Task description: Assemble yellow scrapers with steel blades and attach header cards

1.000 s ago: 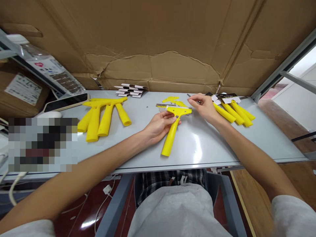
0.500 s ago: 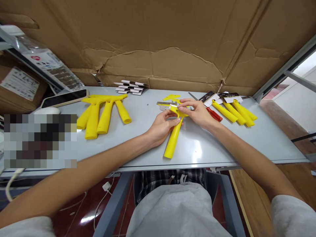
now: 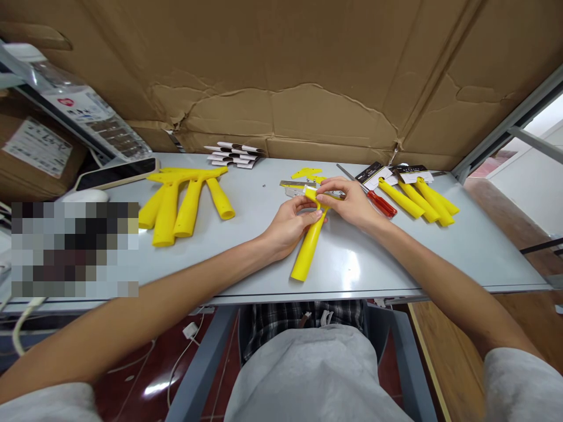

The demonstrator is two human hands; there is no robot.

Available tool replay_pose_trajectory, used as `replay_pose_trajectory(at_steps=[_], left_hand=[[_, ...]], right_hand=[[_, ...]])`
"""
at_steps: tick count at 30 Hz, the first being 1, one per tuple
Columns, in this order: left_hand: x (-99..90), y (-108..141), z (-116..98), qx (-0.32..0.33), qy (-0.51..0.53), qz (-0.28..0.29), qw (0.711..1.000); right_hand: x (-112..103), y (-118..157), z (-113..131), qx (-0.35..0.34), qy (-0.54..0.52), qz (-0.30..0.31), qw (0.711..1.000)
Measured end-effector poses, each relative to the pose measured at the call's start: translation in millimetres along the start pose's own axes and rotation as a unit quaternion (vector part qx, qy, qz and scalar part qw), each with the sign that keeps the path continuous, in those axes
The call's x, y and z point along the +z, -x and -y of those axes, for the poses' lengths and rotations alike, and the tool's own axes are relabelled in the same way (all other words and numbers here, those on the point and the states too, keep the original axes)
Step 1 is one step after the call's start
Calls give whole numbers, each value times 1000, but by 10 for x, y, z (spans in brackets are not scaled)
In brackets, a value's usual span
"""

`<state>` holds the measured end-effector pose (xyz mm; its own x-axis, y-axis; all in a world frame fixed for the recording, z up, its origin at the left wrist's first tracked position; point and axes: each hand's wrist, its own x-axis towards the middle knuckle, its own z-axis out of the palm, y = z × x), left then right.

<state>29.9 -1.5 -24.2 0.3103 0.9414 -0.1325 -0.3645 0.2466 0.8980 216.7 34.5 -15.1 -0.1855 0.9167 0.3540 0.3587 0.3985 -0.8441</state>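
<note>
My left hand (image 3: 292, 227) is wrapped around the neck of a yellow scraper handle (image 3: 307, 255), whose round grip points down toward the table's front edge. Fingers of my right hand (image 3: 347, 198) are closed over the handle's wide head; any small part between the fingertips is hidden. A pale metal piece shows at the left end of that head. Just behind lie a metal blade (image 3: 291, 183) and several flat yellow plates (image 3: 307, 172), partly covered by my right hand. A red-handled screwdriver (image 3: 382, 204) rests to the right of this hand.
Several yellow handles (image 3: 163, 220) lie at the left, near a phone (image 3: 115, 174) and a plastic bottle (image 3: 88, 108). Folded cards (image 3: 234, 155) are stacked at the back. Carded yellow scrapers (image 3: 417, 199) lie at the right. A cardboard wall (image 3: 272, 64) rises behind the table.
My right fingers have shifted slightly at the handle's head, with the thumb now lower on it. My left hand keeps its hold, and the handle has hardly moved.
</note>
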Motion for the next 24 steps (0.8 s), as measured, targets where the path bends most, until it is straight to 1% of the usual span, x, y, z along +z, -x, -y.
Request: replay_pose_trajectory(at_steps=[5, 10, 12, 13, 15, 16, 18, 19, 20, 22, 24], left_hand=[[-3, 2, 3, 2, -6, 5, 1000], [-6, 5, 5, 5, -3, 11, 1000], [-10, -5, -5, 3, 0, 6, 1000], [-14, -16, -12, 2, 1, -1, 1000], [-26, -46, -28, 4, 4, -19, 1000], [-35, -64, -37, 6, 5, -29, 1000], [-52, -101, -51, 12, 9, -45, 999], [-61, -117, -57, 13, 13, -51, 999], [-67, -130, -63, 13, 17, -54, 998], [-78, -144, -70, 13, 23, -55, 998], [-86, -148, -75, 13, 26, -55, 998]], right_hand=[[-2, 11, 12, 11, -3, 1, 1000], [43, 7, -12, 12, -15, 2, 1000], [13, -27, -17, 26, -33, 0, 999], [-35, -51, -14, 31, -39, -8, 999], [-216, -97, 6, 25, -21, -41, 999], [-346, -114, 21, 14, 17, -75, 997], [-657, -125, 48, -10, 145, -127, 981], [-819, -120, 55, -9, 222, -140, 965], [-970, -110, 53, 5, 297, -129, 946], [-1210, -82, 19, 30, 334, -78, 939], [-1337, -59, -43, 62, 365, -4, 929]])
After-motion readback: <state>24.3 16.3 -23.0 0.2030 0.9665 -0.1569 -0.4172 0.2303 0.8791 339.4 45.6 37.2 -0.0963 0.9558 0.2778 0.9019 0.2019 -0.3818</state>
